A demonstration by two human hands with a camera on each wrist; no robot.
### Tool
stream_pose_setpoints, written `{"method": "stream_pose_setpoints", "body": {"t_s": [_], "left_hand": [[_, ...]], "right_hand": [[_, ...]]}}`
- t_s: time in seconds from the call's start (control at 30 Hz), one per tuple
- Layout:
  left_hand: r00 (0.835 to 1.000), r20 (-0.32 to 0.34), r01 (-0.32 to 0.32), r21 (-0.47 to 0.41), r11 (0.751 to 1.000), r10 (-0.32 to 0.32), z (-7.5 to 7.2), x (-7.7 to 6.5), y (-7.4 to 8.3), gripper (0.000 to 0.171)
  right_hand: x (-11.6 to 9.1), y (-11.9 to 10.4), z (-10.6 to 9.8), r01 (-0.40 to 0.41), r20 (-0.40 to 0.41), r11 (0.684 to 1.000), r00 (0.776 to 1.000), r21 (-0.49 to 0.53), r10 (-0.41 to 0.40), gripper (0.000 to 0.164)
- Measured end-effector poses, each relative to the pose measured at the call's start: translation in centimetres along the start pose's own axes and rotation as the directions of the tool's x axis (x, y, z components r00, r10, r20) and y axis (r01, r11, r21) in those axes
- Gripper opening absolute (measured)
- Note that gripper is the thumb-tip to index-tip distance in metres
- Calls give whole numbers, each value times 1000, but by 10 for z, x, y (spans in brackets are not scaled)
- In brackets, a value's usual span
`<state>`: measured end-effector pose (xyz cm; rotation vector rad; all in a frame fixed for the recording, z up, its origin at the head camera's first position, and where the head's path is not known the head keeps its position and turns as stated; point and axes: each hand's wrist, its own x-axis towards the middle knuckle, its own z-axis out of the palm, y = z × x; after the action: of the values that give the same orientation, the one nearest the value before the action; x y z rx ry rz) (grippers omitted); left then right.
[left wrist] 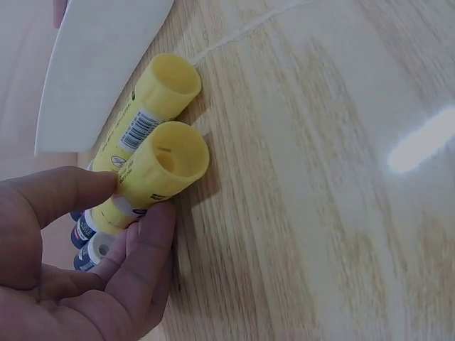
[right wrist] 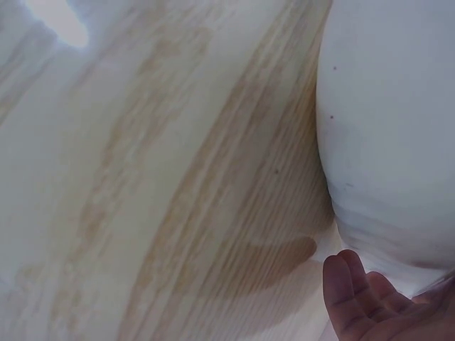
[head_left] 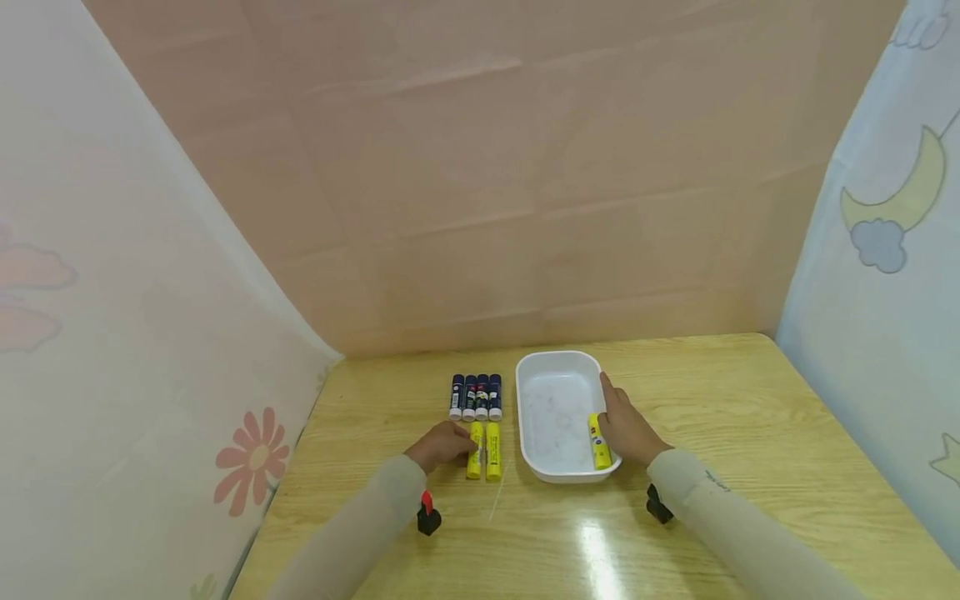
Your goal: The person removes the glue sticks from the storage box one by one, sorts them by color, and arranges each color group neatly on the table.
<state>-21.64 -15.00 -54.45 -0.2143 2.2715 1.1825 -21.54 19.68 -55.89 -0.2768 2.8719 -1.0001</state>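
Observation:
My left hand [head_left: 442, 444] pinches a yellow glue stick [head_left: 476, 465] between thumb and fingers, as the left wrist view shows close up. Right beside it lies a second yellow glue stick [head_left: 492, 454]. To their right stands a white plastic tray [head_left: 555, 408], with a third yellow glue stick [head_left: 599, 450] lying inside along its right wall. My right hand [head_left: 630, 429] grips the tray's right rim, thumb over the inner side by that glue stick. In the right wrist view, the fingers [right wrist: 345, 284] lie against the outside of the tray wall.
Behind the yellow pair, several dark blue glue sticks [head_left: 470, 398] with white ends lie in a neat row. Everything is on a wood-grain table [head_left: 720, 467]. A brown sheet [head_left: 540, 208] rises behind it, with patterned cloth [head_left: 135, 250] hanging at both sides.

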Motion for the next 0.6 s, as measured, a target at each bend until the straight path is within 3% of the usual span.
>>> {"method": "stream_pose_setpoints", "body": {"t_s": [0.27, 0.6], "left_hand": [[1000, -12, -4, -2, 1000, 4, 1, 5, 2, 34], [1000, 6, -29, -77, 997, 29, -1, -3, -2, 27]], "right_hand": [[-1, -2, -3, -3, -9, 1000, 1000, 9, 3, 68], [0, -1, 0, -4, 5, 1000, 1000, 2, 4, 68]]}}
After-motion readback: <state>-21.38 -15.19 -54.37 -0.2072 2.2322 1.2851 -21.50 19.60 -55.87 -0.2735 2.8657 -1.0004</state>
